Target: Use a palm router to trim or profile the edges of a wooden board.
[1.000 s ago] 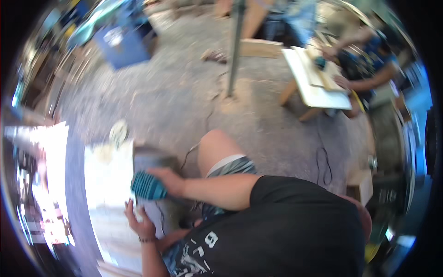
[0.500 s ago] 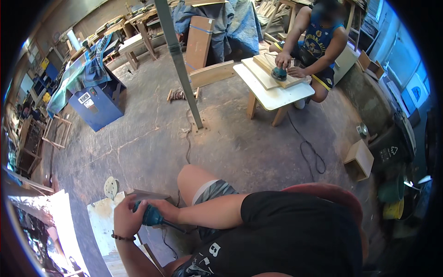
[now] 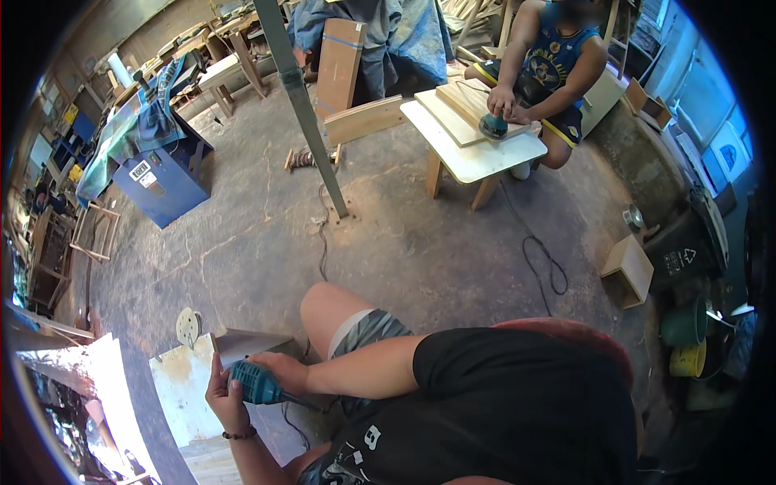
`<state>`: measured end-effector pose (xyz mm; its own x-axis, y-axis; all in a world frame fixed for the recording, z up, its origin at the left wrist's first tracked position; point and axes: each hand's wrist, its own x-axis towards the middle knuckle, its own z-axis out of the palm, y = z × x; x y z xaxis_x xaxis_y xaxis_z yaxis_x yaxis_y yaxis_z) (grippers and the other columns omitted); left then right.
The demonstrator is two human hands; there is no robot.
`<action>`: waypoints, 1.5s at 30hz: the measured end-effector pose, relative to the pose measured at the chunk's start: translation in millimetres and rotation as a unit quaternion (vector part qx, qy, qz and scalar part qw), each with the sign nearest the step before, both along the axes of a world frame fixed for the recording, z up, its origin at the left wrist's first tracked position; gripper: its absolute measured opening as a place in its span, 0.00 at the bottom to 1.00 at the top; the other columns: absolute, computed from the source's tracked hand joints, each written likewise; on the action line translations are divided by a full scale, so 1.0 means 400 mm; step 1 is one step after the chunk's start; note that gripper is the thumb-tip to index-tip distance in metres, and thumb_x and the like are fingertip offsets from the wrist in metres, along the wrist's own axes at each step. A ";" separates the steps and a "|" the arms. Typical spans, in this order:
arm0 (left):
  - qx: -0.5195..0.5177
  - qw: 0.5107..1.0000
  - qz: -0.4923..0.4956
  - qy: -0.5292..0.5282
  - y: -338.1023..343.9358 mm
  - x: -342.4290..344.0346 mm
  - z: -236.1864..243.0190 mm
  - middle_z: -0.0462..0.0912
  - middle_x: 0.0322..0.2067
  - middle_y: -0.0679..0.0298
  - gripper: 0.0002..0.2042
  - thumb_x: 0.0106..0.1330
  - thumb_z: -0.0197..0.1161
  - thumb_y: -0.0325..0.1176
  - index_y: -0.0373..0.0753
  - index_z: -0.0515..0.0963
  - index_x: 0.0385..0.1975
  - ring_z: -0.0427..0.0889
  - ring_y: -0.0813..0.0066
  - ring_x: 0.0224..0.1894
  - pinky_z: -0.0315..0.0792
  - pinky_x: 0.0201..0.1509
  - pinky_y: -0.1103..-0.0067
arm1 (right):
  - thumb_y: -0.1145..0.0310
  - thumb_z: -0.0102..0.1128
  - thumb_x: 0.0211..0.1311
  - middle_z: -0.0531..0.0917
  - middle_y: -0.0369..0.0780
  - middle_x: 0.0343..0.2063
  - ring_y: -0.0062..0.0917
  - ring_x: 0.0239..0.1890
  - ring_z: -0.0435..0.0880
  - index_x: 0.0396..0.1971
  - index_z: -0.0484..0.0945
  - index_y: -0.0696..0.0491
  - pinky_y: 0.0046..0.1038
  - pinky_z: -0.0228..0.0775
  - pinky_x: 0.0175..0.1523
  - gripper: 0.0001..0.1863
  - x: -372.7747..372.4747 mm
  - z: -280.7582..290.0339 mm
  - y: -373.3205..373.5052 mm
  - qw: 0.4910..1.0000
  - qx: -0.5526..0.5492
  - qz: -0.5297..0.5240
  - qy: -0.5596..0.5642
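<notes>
A teal power sander (image 3: 255,383) sits low on the left, over a pale wooden board (image 3: 184,388). My right hand (image 3: 283,372) is wrapped around its body from the right. My left hand (image 3: 224,398) cups its front end from the left. The tool's black cord (image 3: 295,420) trails down toward my lap. My bent bare knee (image 3: 327,305) rises just behind the tool.
A round sanding disc (image 3: 188,326) lies on the concrete beside the board. A steel post (image 3: 303,105) stands mid-floor. Another person (image 3: 550,73) sands a board on a low white table (image 3: 477,149). A blue machine (image 3: 166,178) stands left, a small wooden box (image 3: 626,271) right.
The view has tilted up and away, so the sander and both hands sit lower left. My left hand went from lying flat on the board to gripping the tool's front.
</notes>
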<state>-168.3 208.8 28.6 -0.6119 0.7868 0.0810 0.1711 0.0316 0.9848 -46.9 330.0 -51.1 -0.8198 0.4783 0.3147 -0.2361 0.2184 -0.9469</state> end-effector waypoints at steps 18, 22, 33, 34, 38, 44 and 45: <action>0.247 0.692 -0.454 0.504 0.203 0.429 0.506 0.77 0.61 0.68 0.28 0.60 0.64 0.36 0.71 0.74 0.62 0.76 0.65 0.61 0.62 0.70 0.62 | 0.68 0.62 0.63 0.84 0.46 0.44 0.30 0.47 0.84 0.55 0.75 0.53 0.33 0.74 0.53 0.21 -0.026 -0.010 -0.045 0.986 -0.163 0.041 0.022; 0.204 0.671 -0.394 0.594 0.241 0.411 0.547 0.76 0.62 0.70 0.27 0.60 0.64 0.38 0.73 0.74 0.62 0.76 0.66 0.61 0.60 0.72 0.61 | 0.69 0.62 0.62 0.84 0.45 0.42 0.28 0.46 0.84 0.55 0.75 0.53 0.32 0.75 0.50 0.21 -0.016 -0.042 -0.036 0.991 -0.130 0.028 0.025; -0.315 0.894 -0.137 0.289 0.096 -0.001 0.215 0.82 0.52 0.44 0.27 0.63 0.68 0.36 0.33 0.73 0.62 0.82 0.52 0.54 0.74 0.59 0.67 | 0.71 0.63 0.61 0.84 0.45 0.34 0.22 0.39 0.85 0.56 0.75 0.51 0.30 0.77 0.40 0.22 -0.051 -0.044 -0.022 0.984 -0.176 0.040 -0.001; -0.252 0.934 -0.137 0.213 0.061 -0.003 0.177 0.82 0.52 0.44 0.26 0.64 0.66 0.35 0.32 0.73 0.61 0.82 0.54 0.54 0.74 0.59 0.69 | 0.71 0.62 0.62 0.84 0.45 0.33 0.23 0.38 0.85 0.56 0.75 0.50 0.30 0.77 0.38 0.21 -0.042 -0.039 -0.028 0.993 -0.109 0.019 -0.046; -0.103 0.989 0.009 0.108 0.026 0.031 0.050 0.81 0.52 0.52 0.22 0.68 0.62 0.32 0.32 0.74 0.60 0.80 0.65 0.54 0.72 0.59 0.72 | 0.72 0.62 0.62 0.84 0.41 0.38 0.25 0.39 0.84 0.55 0.75 0.49 0.31 0.78 0.41 0.20 -0.036 -0.013 -0.033 0.921 -0.374 0.101 -0.044; -0.011 0.993 0.121 0.009 0.000 0.057 -0.030 0.76 0.56 0.53 0.24 0.69 0.63 0.35 0.32 0.72 0.62 0.76 0.67 0.55 0.71 0.60 0.72 | 0.69 0.74 0.49 0.85 0.45 0.42 0.30 0.45 0.85 0.56 0.74 0.52 0.33 0.77 0.49 0.31 -0.038 -0.007 -0.053 0.977 -0.207 0.044 -0.032; -0.004 0.993 0.121 0.004 -0.004 0.057 -0.033 0.76 0.56 0.53 0.24 0.69 0.63 0.35 0.32 0.72 0.62 0.76 0.67 0.55 0.71 0.60 0.72 | 0.68 0.77 0.45 0.85 0.47 0.43 0.32 0.45 0.85 0.56 0.74 0.52 0.33 0.76 0.50 0.34 -0.034 -0.009 -0.052 0.987 -0.147 0.015 -0.068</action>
